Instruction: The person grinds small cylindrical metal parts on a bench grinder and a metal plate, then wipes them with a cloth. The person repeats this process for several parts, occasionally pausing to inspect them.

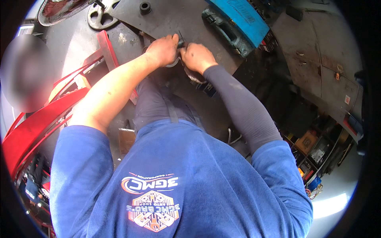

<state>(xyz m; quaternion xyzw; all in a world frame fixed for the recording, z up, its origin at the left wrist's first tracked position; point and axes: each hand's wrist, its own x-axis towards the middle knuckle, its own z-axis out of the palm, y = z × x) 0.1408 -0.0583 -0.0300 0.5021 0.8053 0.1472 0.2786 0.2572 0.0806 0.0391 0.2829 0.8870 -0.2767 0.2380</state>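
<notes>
My left hand (163,50) and my right hand (196,56) meet over the near edge of a dark workbench. Between them is a small dark cylindrical part (181,42) with a thin dark tip standing up from it. The left fingers are curled round this part, and the curled right fingers press against its near side. Their grip hides most of it. Just below the hands shows part of a pale round rim (173,63). A whitish, rough-edged piece (194,75) hangs under the right hand; its kind is unclear.
On the bench are a black ring-shaped part (145,7), a grey spoked wheel (100,18) and a dark tool case (228,33) beside a blue panel (242,18). A red metal frame (47,115) stands at left, near a fan (59,11). Cluttered shelves (313,150) stand at right.
</notes>
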